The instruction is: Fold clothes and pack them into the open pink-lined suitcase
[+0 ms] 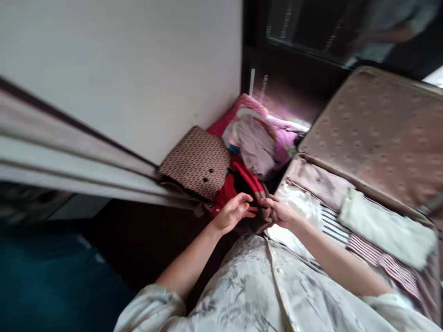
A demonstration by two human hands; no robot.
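My right hand [282,212] is closed on a bunched brown cloth garment [265,219] in front of my body, thumb pressed on top. Just left of it, my left hand [231,214] has its fingers apart and slightly curved, their tips at the garment's edge; whether they touch it is hard to tell. Behind the hands lies red and black clothing [244,177]. An open suitcase [301,159] stands at the right, holding folded clothes: a pale green piece [387,228], a pink one [321,182], white cloth [301,203] and striped pieces [334,226].
A brown patterned bag or cushion [195,161] leans by the white wall [138,69]. Beyond it is a pile with a mauve cloth [258,145] and pink bedding [251,103]. Teal fabric [51,281] lies at lower left, and a dark glossy surface [294,60] stands behind the suitcase.
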